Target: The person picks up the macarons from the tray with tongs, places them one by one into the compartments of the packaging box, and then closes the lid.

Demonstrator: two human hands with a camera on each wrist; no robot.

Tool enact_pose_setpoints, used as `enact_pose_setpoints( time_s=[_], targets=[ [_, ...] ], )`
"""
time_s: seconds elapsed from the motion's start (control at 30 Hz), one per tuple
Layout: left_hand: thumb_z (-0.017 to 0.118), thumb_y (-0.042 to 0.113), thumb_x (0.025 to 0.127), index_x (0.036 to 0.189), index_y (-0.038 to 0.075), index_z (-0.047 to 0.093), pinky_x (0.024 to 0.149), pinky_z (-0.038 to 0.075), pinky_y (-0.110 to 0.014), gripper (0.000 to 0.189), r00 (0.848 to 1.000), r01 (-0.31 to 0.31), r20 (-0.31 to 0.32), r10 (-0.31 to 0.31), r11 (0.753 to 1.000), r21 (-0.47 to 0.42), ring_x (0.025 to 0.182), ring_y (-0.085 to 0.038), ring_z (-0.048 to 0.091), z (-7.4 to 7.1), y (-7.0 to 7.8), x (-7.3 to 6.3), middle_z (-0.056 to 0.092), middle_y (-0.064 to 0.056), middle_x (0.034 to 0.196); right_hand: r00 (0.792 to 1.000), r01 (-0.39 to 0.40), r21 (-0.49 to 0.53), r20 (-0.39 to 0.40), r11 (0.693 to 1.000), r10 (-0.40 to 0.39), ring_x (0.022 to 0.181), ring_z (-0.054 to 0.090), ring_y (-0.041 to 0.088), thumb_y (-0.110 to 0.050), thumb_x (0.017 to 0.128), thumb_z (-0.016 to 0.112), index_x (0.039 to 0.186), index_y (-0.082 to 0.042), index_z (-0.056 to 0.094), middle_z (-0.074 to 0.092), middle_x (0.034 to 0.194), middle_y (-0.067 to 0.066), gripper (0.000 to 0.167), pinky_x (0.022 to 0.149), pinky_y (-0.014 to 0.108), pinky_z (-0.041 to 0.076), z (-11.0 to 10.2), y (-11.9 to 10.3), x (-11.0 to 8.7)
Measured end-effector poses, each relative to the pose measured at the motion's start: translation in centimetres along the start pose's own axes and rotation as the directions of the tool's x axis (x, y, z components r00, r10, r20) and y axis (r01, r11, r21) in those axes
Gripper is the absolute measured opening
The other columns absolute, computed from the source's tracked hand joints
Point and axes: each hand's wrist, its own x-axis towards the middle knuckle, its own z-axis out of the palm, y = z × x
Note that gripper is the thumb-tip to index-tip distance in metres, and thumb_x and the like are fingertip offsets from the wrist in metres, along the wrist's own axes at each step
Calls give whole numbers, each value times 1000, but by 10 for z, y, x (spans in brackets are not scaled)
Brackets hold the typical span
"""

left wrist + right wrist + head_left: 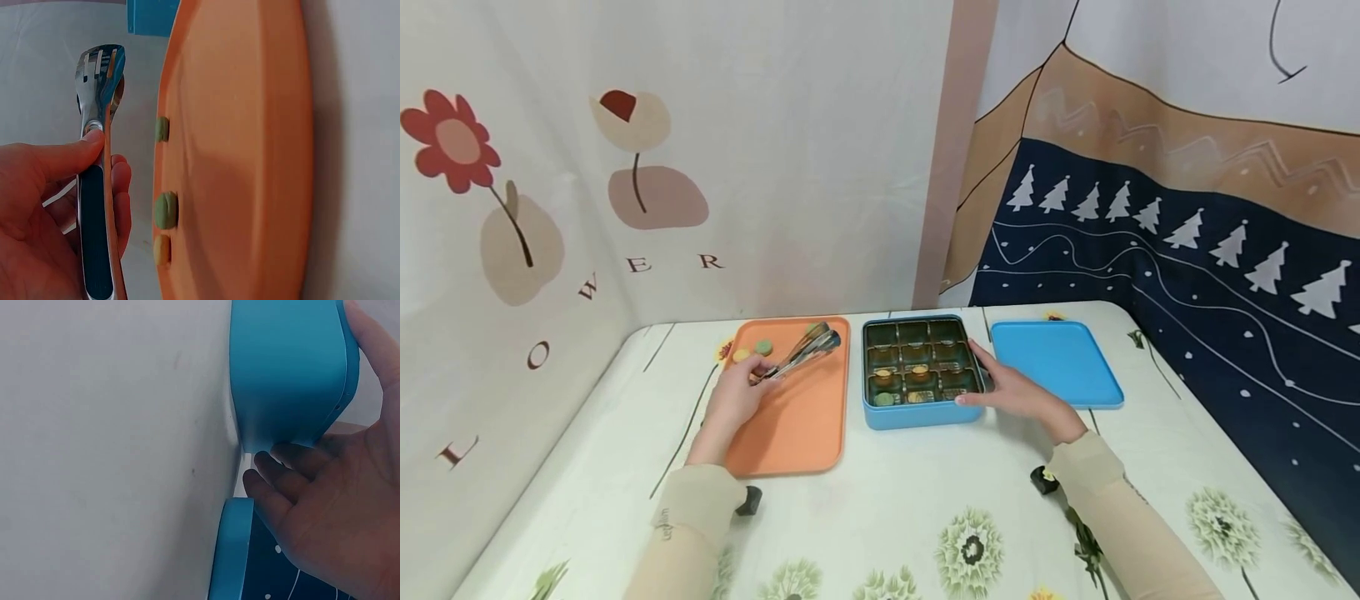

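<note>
My left hand [735, 403] holds metal tongs [95, 206] with dark handle panels, the thumb lying along them. Their tips reach over the orange tray [793, 437]. Near the tray's far left are a green macaron [763, 347] and a yellow macaron [742, 355]; another green macaron [162, 129] is partly behind the tongs in the head view. A blue box [917, 418] with a dark divided insert stands right of the tray. Several macarons sit in its nearer compartments, including a green macaron [884, 399]. My right hand [1011, 390] grips the box's right side, thumb at the front corner.
A flat blue lid [1052, 362] lies on the table to the right of the box. The patterned tablecloth [865, 517] covers the table. Printed curtains [820, 167] hang behind and along both sides.
</note>
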Motion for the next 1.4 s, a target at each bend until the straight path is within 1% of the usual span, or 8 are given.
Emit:
enact_pose_setpoints(
  time_s=[0.13, 0.3, 0.47, 0.63, 0.77, 1.1, 1.27, 1.4],
  targets=[
    [67, 22, 96, 119, 8, 65, 76, 45, -38, 27, 1000, -5, -3, 5, 1000, 13, 93, -29, 62, 4, 10, 4, 66, -13, 112, 1000, 0, -3, -3, 1000, 0, 148, 23, 49, -56, 86, 72, 162, -23, -4, 10, 166, 21, 112, 109, 67, 33, 0, 0, 0],
    [66, 25, 97, 118, 11, 64, 76, 48, -38, 25, 1000, 2, 26, -2, 1000, -13, 99, -29, 63, 8, 23, 8, 64, -11, 112, 1000, 2, -2, -7, 1000, -2, 149, 21, 49, -54, 86, 72, 162, -23, -3, 9, 167, 20, 111, 109, 67, 33, 0, 0, -1],
    [65, 26, 98, 118, 13, 64, 74, 49, -37, 24, 999, -12, 37, 13, 1000, -26, 101, -28, 64, 14, 34, 12, 64, -10, 112, 1000, 0, -9, -7, 1000, 0, 147, 25, 50, -55, 86, 72, 162, -23, -3, 10, 166, 21, 111, 108, 67, 34, 1, 0, 0],
    [63, 27, 99, 122, 16, 64, 66, 45, -31, 26, 998, -9, 57, 10, 999, -31, 90, -23, 63, 19, 44, 15, 66, -7, 111, 1000, -6, -3, -9, 1000, 6, 147, 25, 50, -54, 85, 73, 162, -22, -2, 13, 166, 22, 112, 109, 67, 33, 1, -1, -2],
    [63, 29, 99, 123, 16, 63, 63, 40, -30, 27, 997, -8, 74, 10, 1000, -27, 80, -21, 58, 22, 52, 19, 67, -7, 108, 1000, -3, 5, -12, 1000, 3, 147, 24, 50, -54, 85, 74, 162, -22, -2, 13, 166, 22, 112, 109, 67, 33, 1, -1, -2],
    [65, 33, 97, 121, 21, 64, 58, 34, -31, 27, 997, -1, 77, 0, 1000, 16, 70, -21, 51, 29, 59, 24, 68, -6, 106, 1000, -15, -3, -15, 1000, 15, 146, 27, 51, -57, 83, 74, 162, -22, -1, 17, 164, 24, 114, 108, 67, 34, 0, 0, -1],
    [64, 33, 98, 123, 22, 62, 60, 31, -32, 27, 996, 11, 85, -13, 999, 30, 74, -23, 52, 32, 62, 26, 67, -6, 113, 1000, -15, 4, -12, 1000, 15, 147, 27, 50, -56, 84, 74, 162, -22, -2, 16, 165, 23, 113, 108, 67, 34, 0, -1, -1],
    [63, 30, 99, 121, 21, 62, 64, 32, -32, 24, 995, 17, 93, -20, 1000, 24, 78, -23, 51, 35, 64, 28, 65, -7, 116, 1000, -13, 12, -14, 1000, 13, 147, 26, 50, -53, 85, 74, 162, -22, -1, 15, 165, 23, 112, 109, 67, 33, 1, -1, -1]
  ],
)
